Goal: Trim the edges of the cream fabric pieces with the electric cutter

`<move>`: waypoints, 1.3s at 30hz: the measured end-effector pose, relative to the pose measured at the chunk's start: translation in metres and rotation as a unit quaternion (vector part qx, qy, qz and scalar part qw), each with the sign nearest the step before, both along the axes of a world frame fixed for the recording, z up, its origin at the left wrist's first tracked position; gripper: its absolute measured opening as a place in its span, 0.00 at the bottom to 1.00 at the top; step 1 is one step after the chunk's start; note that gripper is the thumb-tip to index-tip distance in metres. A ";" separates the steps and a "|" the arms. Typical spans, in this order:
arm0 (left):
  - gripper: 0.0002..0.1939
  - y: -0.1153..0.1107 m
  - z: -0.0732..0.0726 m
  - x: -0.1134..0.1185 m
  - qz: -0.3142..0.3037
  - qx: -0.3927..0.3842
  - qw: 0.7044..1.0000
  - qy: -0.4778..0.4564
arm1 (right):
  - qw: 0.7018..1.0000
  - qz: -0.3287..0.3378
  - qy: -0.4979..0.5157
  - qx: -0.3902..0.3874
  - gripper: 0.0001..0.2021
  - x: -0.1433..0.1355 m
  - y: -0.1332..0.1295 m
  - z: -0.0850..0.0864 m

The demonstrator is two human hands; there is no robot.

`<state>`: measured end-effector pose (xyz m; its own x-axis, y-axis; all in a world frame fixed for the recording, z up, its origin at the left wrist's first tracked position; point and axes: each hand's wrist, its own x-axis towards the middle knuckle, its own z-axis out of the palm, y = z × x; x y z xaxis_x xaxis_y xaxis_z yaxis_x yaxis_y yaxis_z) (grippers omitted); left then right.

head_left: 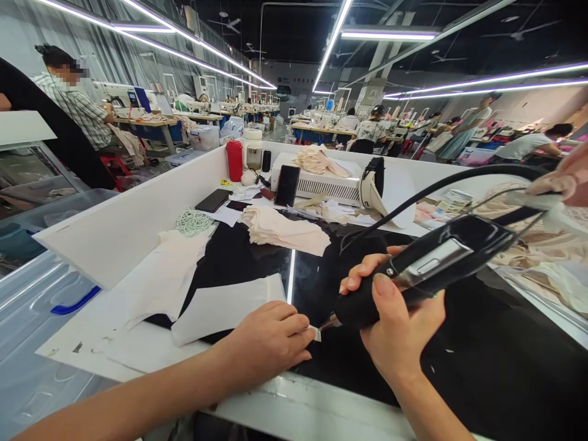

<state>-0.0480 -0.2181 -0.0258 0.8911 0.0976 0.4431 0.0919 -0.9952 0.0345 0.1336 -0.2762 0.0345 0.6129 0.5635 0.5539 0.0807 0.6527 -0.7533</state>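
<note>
My right hand is wrapped round a black corded hand tool with a silver switch panel. The tool slants down to the left, and its narrow metal tip reaches a small white strip at my left fingertips. My left hand is closed over that strip, low on the black glossy work surface; its fingers partly hide the strip. Just behind my left hand lies a flat white fabric piece. Farther back is a stack of cream fabric pieces.
A low white wall borders the table. A phone leans against a white vented box, beside a red bottle. The tool's black cable arches to the right. People sit at sewing machines beyond.
</note>
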 end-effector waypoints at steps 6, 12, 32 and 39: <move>0.13 -0.001 0.000 -0.001 -0.006 0.007 1.000 -0.008 | 1.000 -0.001 -0.004 -0.004 0.18 0.001 -0.001 -0.002; 0.12 -0.001 0.000 0.001 -0.010 0.003 1.000 -0.007 | 1.000 -0.005 0.015 0.001 0.18 0.000 -0.006 0.006; 0.08 0.011 0.002 -0.015 -0.025 -0.035 0.999 -0.019 | 1.000 0.005 0.007 -0.003 0.17 0.001 -0.020 0.003; 0.09 0.013 0.000 -0.016 -0.024 -0.043 0.999 -0.008 | 1.000 -0.009 0.007 -0.011 0.18 0.001 -0.021 0.008</move>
<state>-0.0636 -0.2055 -0.0255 0.8888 0.0936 0.4486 0.0435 -0.9917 0.1208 0.1350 -0.2969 0.0425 0.6312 0.5643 0.5322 0.0812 0.6342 -0.7689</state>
